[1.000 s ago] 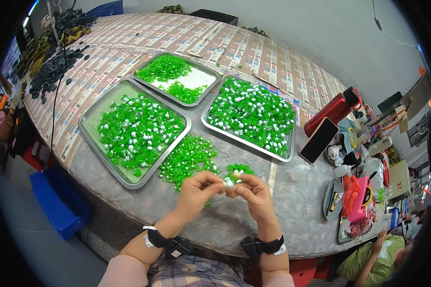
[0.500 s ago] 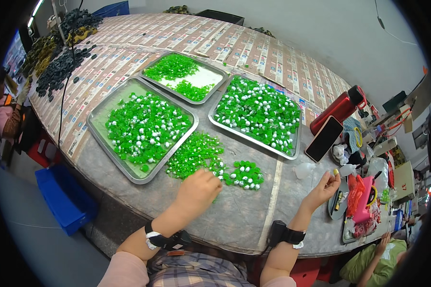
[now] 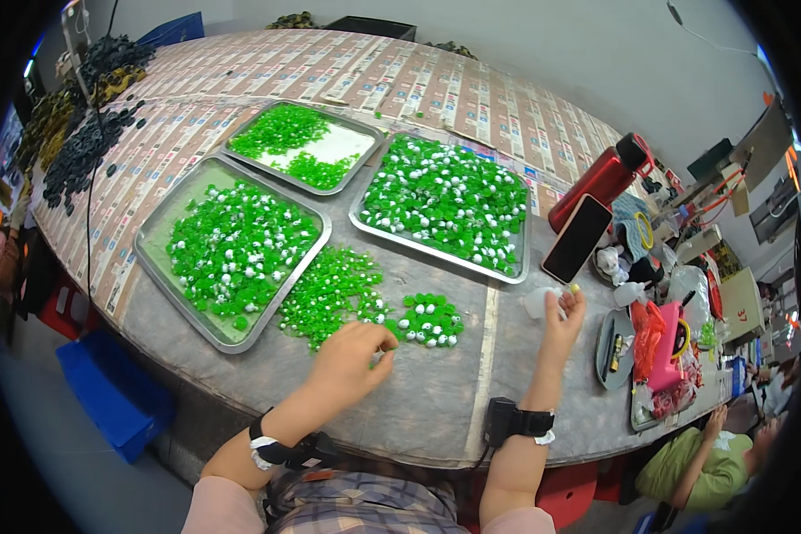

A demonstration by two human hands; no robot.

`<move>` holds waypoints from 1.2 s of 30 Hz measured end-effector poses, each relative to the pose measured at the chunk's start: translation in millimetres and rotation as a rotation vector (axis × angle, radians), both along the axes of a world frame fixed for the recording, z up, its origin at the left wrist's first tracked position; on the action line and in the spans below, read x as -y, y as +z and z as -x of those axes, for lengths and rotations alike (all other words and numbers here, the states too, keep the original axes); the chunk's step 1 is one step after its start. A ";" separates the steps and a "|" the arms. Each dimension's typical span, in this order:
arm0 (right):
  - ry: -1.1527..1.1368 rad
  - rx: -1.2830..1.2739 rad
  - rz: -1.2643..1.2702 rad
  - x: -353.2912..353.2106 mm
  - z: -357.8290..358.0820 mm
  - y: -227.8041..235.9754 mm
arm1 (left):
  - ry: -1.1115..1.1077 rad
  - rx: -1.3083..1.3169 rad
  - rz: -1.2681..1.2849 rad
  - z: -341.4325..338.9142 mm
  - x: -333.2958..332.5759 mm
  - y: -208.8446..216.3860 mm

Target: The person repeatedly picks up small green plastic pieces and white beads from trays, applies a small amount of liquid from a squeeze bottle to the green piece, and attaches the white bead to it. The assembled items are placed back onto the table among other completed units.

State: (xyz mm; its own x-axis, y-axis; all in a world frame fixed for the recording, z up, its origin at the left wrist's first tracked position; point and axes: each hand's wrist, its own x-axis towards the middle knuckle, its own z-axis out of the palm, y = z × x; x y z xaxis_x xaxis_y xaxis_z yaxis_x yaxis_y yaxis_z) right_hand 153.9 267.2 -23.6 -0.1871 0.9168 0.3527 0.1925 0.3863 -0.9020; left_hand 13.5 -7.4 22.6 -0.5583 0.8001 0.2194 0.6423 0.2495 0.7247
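Small green pieces, some with white beads, make a loose pile point(image 3: 334, 289) on the grey tabletop, with a smaller cluster point(image 3: 430, 320) to its right. At the near edge of the pile is my left hand point(image 3: 351, 356), its fingers curled and the thumb close to the forefinger. Whatever it pinches, if anything, is hidden. Farther right, my right hand point(image 3: 562, 322) is raised over the table, fingers bent upward and thumb apart from the forefinger. A small pale-yellow cap point(image 3: 576, 287) covers one of its fingertips. Beside that hand lies a translucent white bottle point(image 3: 538, 303).
Three metal trays hold green pieces: left tray point(image 3: 158, 280), back tray point(image 3: 351, 181) and right tray point(image 3: 436, 252). A phone point(image 3: 578, 238) leans against a red flask point(image 3: 601, 181). Right of them are a grey dish point(image 3: 607, 343) and a pink basket point(image 3: 665, 351). A person in green point(image 3: 712, 463) sits at lower right.
The view has shifted, so the table's contents appear farther left. My left hand has drawn back toward me from the pile, with its thumb now showing. My right hand stays raised beside the bottle.
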 end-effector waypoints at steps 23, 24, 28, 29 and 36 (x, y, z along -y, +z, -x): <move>0.366 -0.404 0.077 109.7 26.6 62.1 | -0.033 1.229 -0.396 -1.6 -8.0 -18.9; 0.383 -0.425 0.082 113.6 26.5 66.9 | -0.041 1.301 -0.417 -0.9 -8.5 -19.7; 0.447 -0.376 0.006 122.1 24.5 65.9 | -0.014 1.512 -0.422 0.9 -8.8 -21.5; 0.463 -0.331 -0.036 122.8 22.9 63.6 | -0.011 1.531 -0.417 1.2 -8.6 -20.5; 0.489 -0.395 -0.172 138.2 28.2 60.3 | -0.035 1.568 -0.377 0.7 -9.4 -20.9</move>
